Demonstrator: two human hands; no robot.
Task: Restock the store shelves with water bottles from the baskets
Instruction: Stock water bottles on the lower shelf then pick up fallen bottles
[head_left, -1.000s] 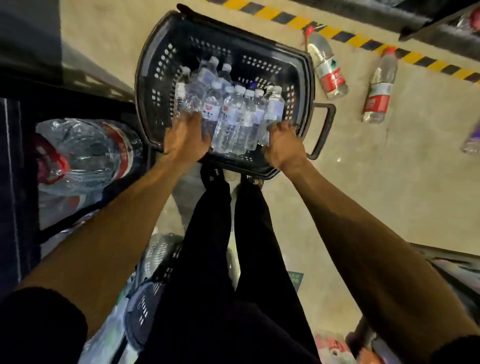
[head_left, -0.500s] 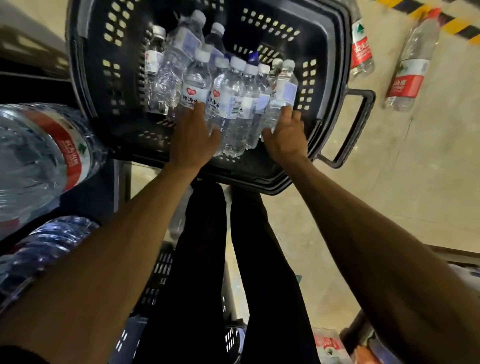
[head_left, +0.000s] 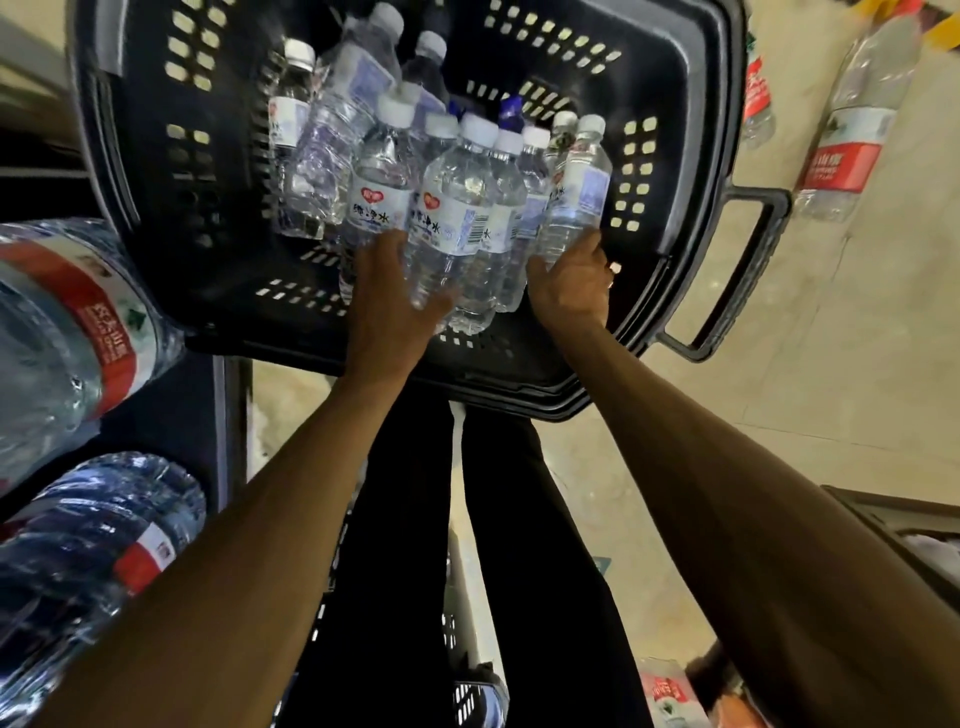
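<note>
A black plastic basket (head_left: 156, 171) sits on the floor in front of me, holding several small clear water bottles with white caps. My left hand (head_left: 395, 306) grips the lower part of a bottle with a heart-logo label (head_left: 447, 208) in the middle of the cluster. My right hand (head_left: 571, 286) grips the base of the rightmost bottle, which has a pale blue label (head_left: 576, 192). Both bottles still stand among the others inside the basket.
Large water jugs with red labels (head_left: 67, 322) lie on dark shelves at the left. Two red-labelled bottles (head_left: 852, 124) lie on the beige floor at the right. The basket's side handle (head_left: 737, 270) sticks out right. Another basket (head_left: 467, 691) lies below by my legs.
The view has closed in on the basket. Both hands reached deeper among the bottles and each has closed its fingers around one bottle.
</note>
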